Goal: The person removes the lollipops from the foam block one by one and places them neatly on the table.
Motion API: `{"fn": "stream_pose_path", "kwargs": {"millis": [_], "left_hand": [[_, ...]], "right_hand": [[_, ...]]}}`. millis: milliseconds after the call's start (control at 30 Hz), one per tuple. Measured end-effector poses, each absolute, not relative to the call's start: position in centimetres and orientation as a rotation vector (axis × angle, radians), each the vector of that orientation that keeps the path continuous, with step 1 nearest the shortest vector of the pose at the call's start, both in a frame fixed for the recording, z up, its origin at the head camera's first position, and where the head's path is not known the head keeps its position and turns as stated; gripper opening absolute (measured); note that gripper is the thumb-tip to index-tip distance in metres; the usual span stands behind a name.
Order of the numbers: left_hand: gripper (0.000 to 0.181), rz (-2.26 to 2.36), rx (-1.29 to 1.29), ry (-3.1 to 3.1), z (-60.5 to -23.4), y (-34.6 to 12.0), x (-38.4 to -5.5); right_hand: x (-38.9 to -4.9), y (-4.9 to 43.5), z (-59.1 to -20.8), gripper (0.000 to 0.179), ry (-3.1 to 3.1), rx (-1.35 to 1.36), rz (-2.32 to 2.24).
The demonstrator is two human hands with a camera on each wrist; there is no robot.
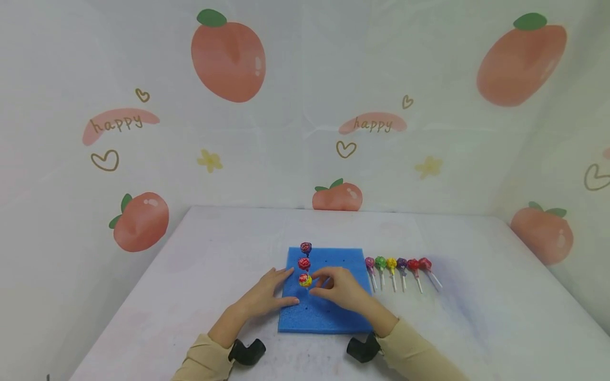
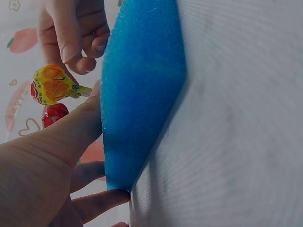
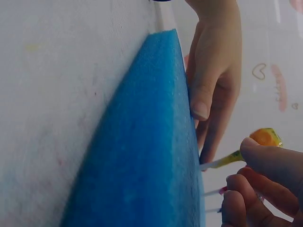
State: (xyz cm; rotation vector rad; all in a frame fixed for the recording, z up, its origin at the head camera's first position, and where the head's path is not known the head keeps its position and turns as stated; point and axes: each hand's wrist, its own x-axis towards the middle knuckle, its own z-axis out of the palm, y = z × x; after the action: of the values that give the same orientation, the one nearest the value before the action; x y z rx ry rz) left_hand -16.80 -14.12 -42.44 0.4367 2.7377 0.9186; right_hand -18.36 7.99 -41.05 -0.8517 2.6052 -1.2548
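A blue foam board (image 1: 333, 317) with small holes lies on the table. Three lollipops stand upright in a line along its left side: a dark one (image 1: 306, 247) at the back, a red one (image 1: 304, 263), and a yellow-and-red one (image 1: 305, 280) nearest. My left hand (image 1: 264, 296) rests on the board's left edge, its fingers and thumb spread. Beside the yellow lollipop is my right hand (image 1: 340, 288), its fingers loosely bent. In the left wrist view, the right hand (image 2: 78, 35) shows a gap from the yellow lollipop (image 2: 53, 86), whose stick enters the foam.
Right of the board, several lollipops lie in a row, among them a pink (image 1: 369, 262), a green (image 1: 380, 262), a yellow (image 1: 392, 263), a purple (image 1: 402, 263) and a red one (image 1: 425, 264). A patterned cloth (image 1: 276, 159) hangs behind the white table (image 1: 476, 296).
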Motion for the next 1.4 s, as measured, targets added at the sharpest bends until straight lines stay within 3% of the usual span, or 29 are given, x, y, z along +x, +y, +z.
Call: {"fn": "stream_pose_path", "kwargs": {"millis": [633, 1400], "left_hand": [[0.077, 0.918, 0.463, 2.747, -42.4, -14.2, -17.1], [0.076, 0.959, 0.494, 2.733, -42.4, -14.2, -16.9]], "right_hand": [[-18.6, 6.2, -41.3, 0.015, 2.637, -0.772, -1.283], [-18.2, 8.4, -38.7, 0.018, 2.622, -0.734, -1.428]]}}
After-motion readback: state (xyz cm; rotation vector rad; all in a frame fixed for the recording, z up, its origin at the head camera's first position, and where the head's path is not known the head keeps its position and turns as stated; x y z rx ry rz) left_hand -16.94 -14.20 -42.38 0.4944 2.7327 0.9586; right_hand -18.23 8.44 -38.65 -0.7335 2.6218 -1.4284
